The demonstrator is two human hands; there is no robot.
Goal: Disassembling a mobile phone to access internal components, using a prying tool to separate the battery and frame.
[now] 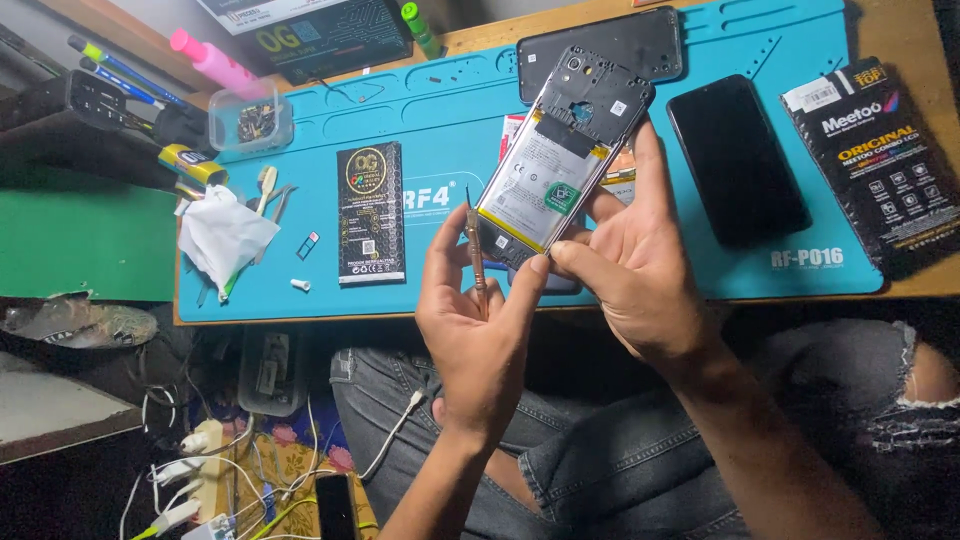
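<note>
An opened phone (560, 160) with its back off shows a white battery and dark circuit cover; it is tilted above the blue work mat (440, 110). My right hand (640, 270) grips it from the right side and bottom corner. My left hand (475, 320) holds a thin screwdriver (476, 255) upright between its fingers, with its thumb touching the phone's lower edge. A black back cover (640, 40) lies on the mat behind the phone. A black screen panel (735, 160) lies to the right.
A black flat package (371, 212), a crumpled white tissue (222, 235), a small clear parts box (252, 120) and pens (215, 62) sit at the left. A black carton (880, 160) lies at the right edge. Cables and a power strip (200, 450) lie on the floor.
</note>
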